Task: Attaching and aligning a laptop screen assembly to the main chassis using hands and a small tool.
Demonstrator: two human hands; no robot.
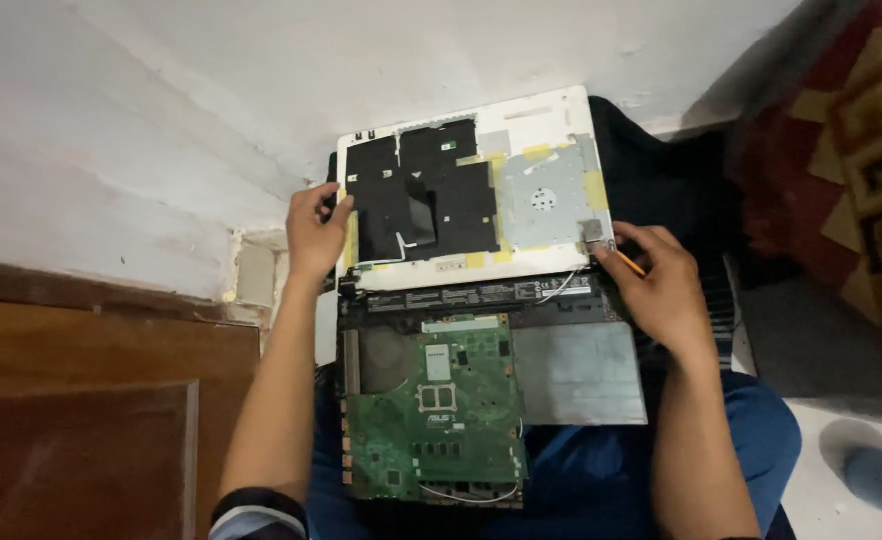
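Count from my seat: one opened laptop base (481, 400), one green motherboard (431, 410), one long black battery bar (481, 293), one grey metal plate (576, 372). One white cover panel (551, 115) with one black insulating sheet (421, 195) and one silver drive shield (546, 195). Yellow tape pieces on it: several, can't count exactly. One screwdriver (629, 263). My two hands: left hand (316, 232), right hand (666, 285).

We see the person's lap (761, 420) (in blue trousers) carrying an opened laptop base (481, 400), its green circuit board bare on the left side and a grey metal plate on the right. A white lid panel (551, 115) lies beyond the lap's far edge, resting on a black cloth (661, 170).
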